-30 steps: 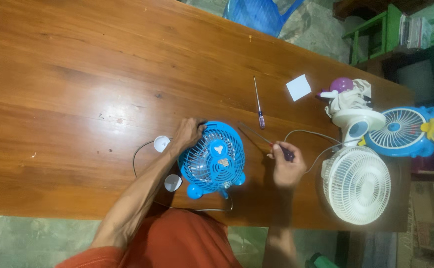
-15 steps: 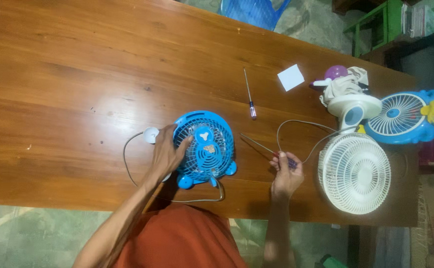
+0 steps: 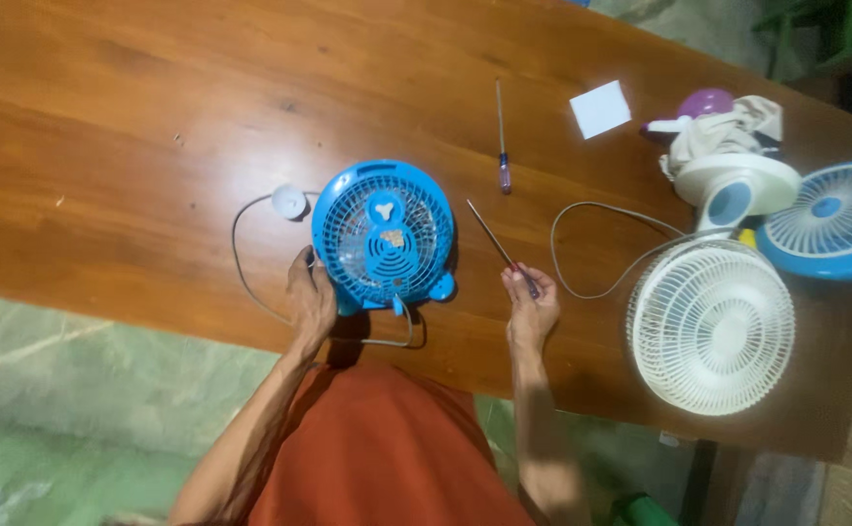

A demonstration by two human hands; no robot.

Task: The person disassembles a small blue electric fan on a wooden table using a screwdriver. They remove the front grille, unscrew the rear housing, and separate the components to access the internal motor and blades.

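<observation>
The small blue fan lies grille-up at the centre of the frame, near the table's front edge, its grille still in place, so by the look of it nothing is taken apart yet. The left hand grips its lower-left rim. Right of it, the right hand is closed around a screwdriver, tip clear of the fan. A second screwdriver lies above, a white fan at right.
</observation>
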